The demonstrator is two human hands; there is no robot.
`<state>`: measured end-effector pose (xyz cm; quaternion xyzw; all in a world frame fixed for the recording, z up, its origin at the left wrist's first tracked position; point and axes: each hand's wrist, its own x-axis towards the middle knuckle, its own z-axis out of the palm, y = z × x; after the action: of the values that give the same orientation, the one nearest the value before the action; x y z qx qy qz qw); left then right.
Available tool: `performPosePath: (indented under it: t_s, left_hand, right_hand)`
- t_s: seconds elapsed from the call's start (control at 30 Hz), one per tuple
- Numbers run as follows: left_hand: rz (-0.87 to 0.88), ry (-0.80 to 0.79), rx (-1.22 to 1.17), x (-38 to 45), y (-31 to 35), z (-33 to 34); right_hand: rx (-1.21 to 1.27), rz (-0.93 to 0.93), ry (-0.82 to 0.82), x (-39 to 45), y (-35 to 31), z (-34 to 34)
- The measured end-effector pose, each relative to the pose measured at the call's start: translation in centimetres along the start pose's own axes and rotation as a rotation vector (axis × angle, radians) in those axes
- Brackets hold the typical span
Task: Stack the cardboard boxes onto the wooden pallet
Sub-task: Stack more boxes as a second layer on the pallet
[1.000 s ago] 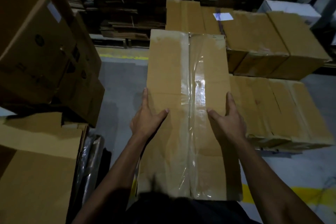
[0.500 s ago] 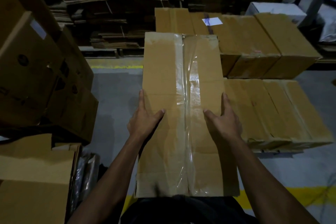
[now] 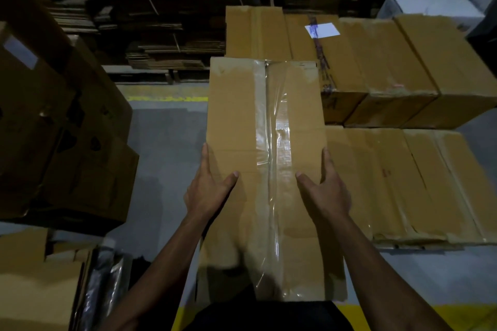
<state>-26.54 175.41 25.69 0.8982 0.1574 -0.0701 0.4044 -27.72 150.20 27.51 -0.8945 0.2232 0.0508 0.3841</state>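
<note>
- The carried box (image 3: 265, 169) is held against the body, over the grey floor (image 3: 166, 142).
- The left hand (image 3: 208, 191) and right hand (image 3: 326, 193) clamp its long sides, thumbs on top, fingers (image 3: 205, 158) running along the edges.
- Step in hand, as I judge it: carrying the box to the stack.
- Next: set it beside the low boxes (image 3: 398, 183), before the taller row (image 3: 376, 67); the pallet itself is hidden.

carried box (image 3: 242, 121) hides the hand fingers beneath.
</note>
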Motion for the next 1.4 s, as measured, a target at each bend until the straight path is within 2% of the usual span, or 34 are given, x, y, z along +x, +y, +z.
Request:
performPosePath:
  t_s: [0.43, 0.87, 1.4]
  left_hand:
    - [-0.1, -0.082, 0.006, 6.6, -0.9, 3.4]
    - [-0.158, -0.099, 0.077, 8.1, -2.9, 6.4]
    - [-0.155, -0.112, 0.028, 11.2, -3.4, 8.5]
  right_hand:
    - [-0.03, 0.106, -0.054, 6.2, 0.4, 3.2]
    - [0.001, 0.145, -0.065, 7.5, 2.2, 5.8]
    - [0.003, 0.136, -0.087, 11.4, 3.2, 7.4]
